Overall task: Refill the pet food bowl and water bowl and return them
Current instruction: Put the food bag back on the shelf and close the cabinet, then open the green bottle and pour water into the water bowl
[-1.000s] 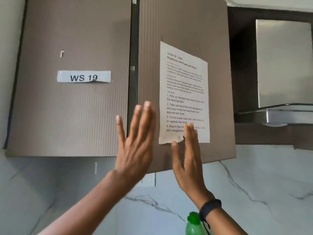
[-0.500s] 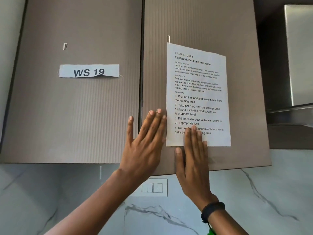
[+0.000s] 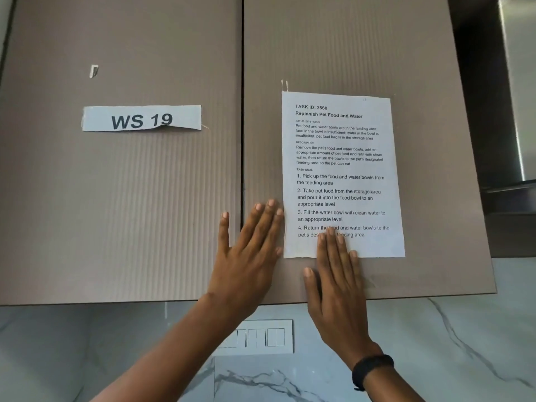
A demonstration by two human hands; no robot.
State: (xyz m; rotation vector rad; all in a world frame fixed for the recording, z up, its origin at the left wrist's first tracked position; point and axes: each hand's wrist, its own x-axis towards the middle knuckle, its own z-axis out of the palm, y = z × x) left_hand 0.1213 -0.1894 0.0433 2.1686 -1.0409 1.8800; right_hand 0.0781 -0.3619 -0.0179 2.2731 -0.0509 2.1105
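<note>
No pet bowl, food or water is in view. My left hand (image 3: pixel 249 253) lies flat with straight fingers on the lower edge of the right brown cabinet door (image 3: pixel 333 53), its thumb reaching over the seam to the left door (image 3: pixel 121 198). My right hand (image 3: pixel 336 282) presses flat on the same door, fingertips overlapping the bottom of a white task sheet (image 3: pixel 342 169) taped there. A black band circles my right wrist. Both doors sit flush and closed.
A paper label reading "WS 19" (image 3: pixel 141 118) is stuck on the left door. Below the cabinets is a white marble wall with a white switch panel (image 3: pixel 261 338). A steel range hood (image 3: pixel 519 88) stands at the far right.
The right cabinet door swung from ajar to fully closed under both my hands. The view moved closer, and the green bottle cap at the bottom left the frame.
</note>
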